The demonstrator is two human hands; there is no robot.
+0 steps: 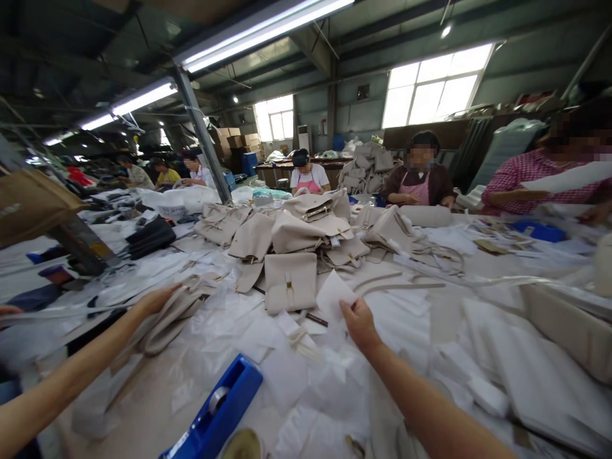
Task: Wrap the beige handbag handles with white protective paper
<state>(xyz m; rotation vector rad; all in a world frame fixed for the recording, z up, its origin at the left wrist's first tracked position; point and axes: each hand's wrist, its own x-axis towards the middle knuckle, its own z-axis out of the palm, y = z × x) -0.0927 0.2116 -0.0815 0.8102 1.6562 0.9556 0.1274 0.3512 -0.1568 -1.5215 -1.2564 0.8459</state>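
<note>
My right hand (359, 324) pinches a white sheet of paper (335, 294) by its edge, just in front of a small beige bag (290, 284) with a gold clasp. Over on the left, my left hand (162, 298) is closed at the end of a bundle of beige straps (174, 322); its fingertips are partly hidden. Nearest me lies a blue tape dispenser (222, 405) with a roll of tape (243, 444) beside it. Thin white wrapping sheets (282, 373) cover much of the table between my arms.
A heap of beige bags (306, 229) rises mid-table. Wrapped beige pieces (530, 370) lie at the right. A metal post (203, 137) stands at the left. Co-workers (418, 175) sit across the table, and another person's hand (8, 310) shows at the left edge.
</note>
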